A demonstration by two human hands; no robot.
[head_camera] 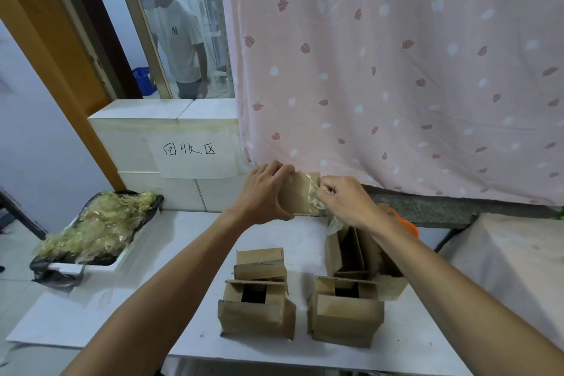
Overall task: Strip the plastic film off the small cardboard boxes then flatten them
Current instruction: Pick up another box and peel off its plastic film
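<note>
A front-left brown cardboard box stands beside a front-right brown cardboard box on the white table; a film-filled black-lined tray lies left

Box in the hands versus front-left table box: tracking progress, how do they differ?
The held box is lifted in the left hand; the front-left box stands on the table. The held box has film, pinched by the right hand; the front-left box shows none. Both: brown cardboard.

A single head-worn wide-angle view looks forward and down, close over the white table toward the curtain.
</note>
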